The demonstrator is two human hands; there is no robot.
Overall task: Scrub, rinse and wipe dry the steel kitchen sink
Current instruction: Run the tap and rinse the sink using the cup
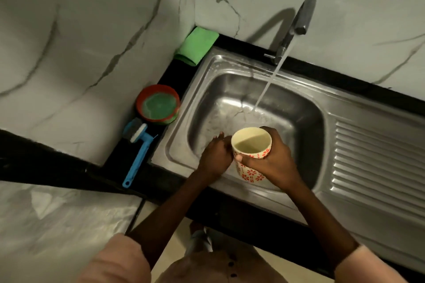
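A: Why does the right hand (271,163) hold the cup (251,151) upright over the sink (184,135)?

B: Its fingers wrap the cup's side and the thumb presses the front. Some water sits in the bottom of the cup, so it is likely kept level to carry rinse water to parts the stream misses.

A: And the left hand (216,156)?

B: It holds nothing. Its fingers reach down, loosely extended, at the basin's near left wall, just beside the cup. Whether they touch the steel cannot be told. The hand seems placed to rub or swish the wet surface.

A: Where is the sink relative to the hands?

B: Directly beneath them. Both hands hang over the basin's near edge, with the drainboard off to the right. The tap (299,20) runs, its stream landing at the basin's far side, apart from the cup.

A: The tools?

B: The brush (138,156), a soap tub (158,104) and a green cloth (196,46) lie on the dark ledge left of the sink, unheld. This looks like the rinse step, with the cloth probably kept for drying.
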